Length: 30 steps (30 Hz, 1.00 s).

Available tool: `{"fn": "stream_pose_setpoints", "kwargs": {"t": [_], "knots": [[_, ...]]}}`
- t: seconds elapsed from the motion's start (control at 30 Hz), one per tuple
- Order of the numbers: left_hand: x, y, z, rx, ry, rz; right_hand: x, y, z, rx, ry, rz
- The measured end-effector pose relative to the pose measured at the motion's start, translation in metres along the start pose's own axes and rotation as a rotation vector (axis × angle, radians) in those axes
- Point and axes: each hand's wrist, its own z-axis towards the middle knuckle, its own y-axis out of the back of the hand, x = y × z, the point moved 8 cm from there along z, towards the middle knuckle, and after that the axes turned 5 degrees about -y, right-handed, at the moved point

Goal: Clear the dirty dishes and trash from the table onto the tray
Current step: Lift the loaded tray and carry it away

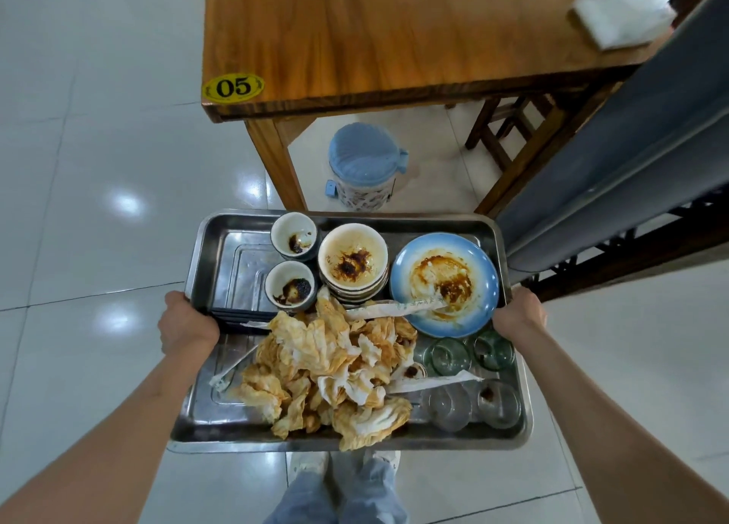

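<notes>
I hold a steel tray (232, 255) level in front of me, off the table. My left hand (185, 324) grips its left rim and my right hand (516, 314) grips its right rim. On the tray lie a heap of stained crumpled napkins (335, 370), two small dirty cups (294, 235), a stack of dirty bowls (352, 261), a blue plate (443, 283) smeared with sauce, several clear glasses (469, 381) and paper chopstick sleeves (430, 381).
The wooden table (394, 38) marked 05 stands just beyond the tray, with a white tissue pack (619, 11) at its far right corner. A blue-lidded bin (365, 166) sits under it. A grey partition (639, 149) and a wooden stool (509, 129) are at right. Tiled floor spreads left.
</notes>
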Motion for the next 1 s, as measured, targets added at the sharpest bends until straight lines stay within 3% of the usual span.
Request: {"fn": "stream_pose_setpoints", "kwargs": {"t": [0.63,1.0], "knots": [[-0.065,0.108,-0.094,0.066,-0.231,-0.057,-0.083,0.123,-0.125,-0.077,-0.085,0.139],[-0.095,0.139,-0.139,0.13,-0.402,-0.047,-0.159,0.16,-0.203,-0.17,-0.212,0.17]]}}
